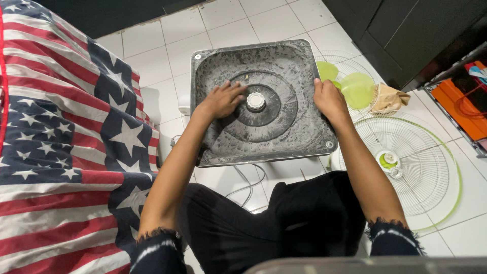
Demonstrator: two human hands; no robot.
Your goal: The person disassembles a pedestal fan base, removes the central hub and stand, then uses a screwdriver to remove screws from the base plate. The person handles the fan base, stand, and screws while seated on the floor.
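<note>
A square dark grey fan base (284, 134) stands upturned in front of me, dusty, with a white round nut (255, 101) at its centre. My left hand (221, 100) lies flat on the base, fingers reaching the white nut. My right hand (328, 99) grips the right edge of the base.
A white wire fan grille with green rim (431, 167) lies on the tiled floor at right. Green fan blades (356, 89) rest on another grille beside a tan cloth (389, 98). A striped, starred cloth (61, 132) covers the left. An orange case (464, 106) sits far right. White cable (248, 185) runs under the base.
</note>
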